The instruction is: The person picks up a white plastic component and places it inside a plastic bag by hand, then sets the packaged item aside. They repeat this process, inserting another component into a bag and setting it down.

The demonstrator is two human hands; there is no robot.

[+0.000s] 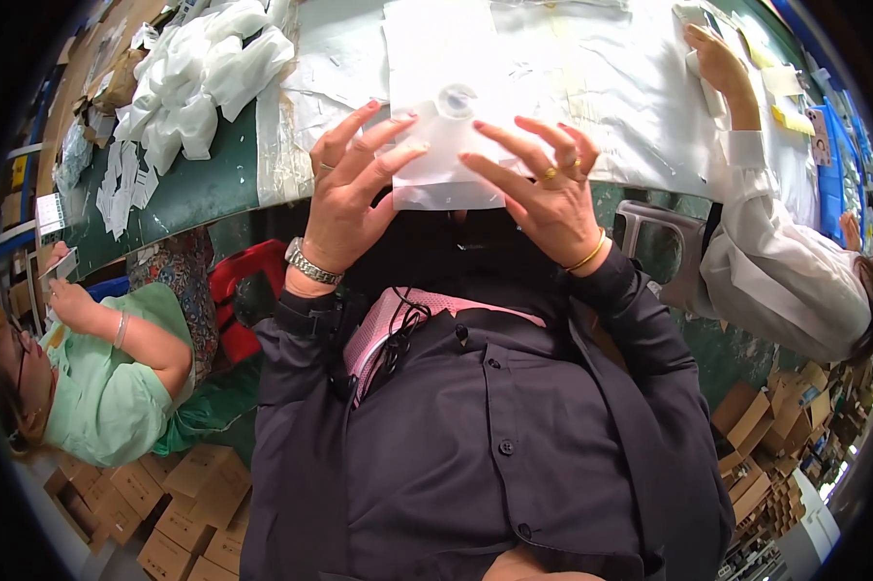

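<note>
A translucent white plastic sleeve or sheet (436,184) lies over the near edge of the table in front of me. A small round clear disc, perhaps a sticker or roll (456,101), shows near its middle. My left hand (359,184), with a metal watch, rests its spread fingertips on the sleeve's left side. My right hand (552,189), with rings and a gold bangle, has its fingers spread over the right side. Both hands are open; whether either thumb is under the sleeve is hard to see. A pink item with black cords (388,339) lies on my lap.
White plastic bags (199,73) are heaped at the far left of the green table (204,208), beside paper strips (123,189). Co-workers sit left, in a green top (117,387), and right, in a pale sleeve (775,261). Cardboard boxes (189,494) stand behind.
</note>
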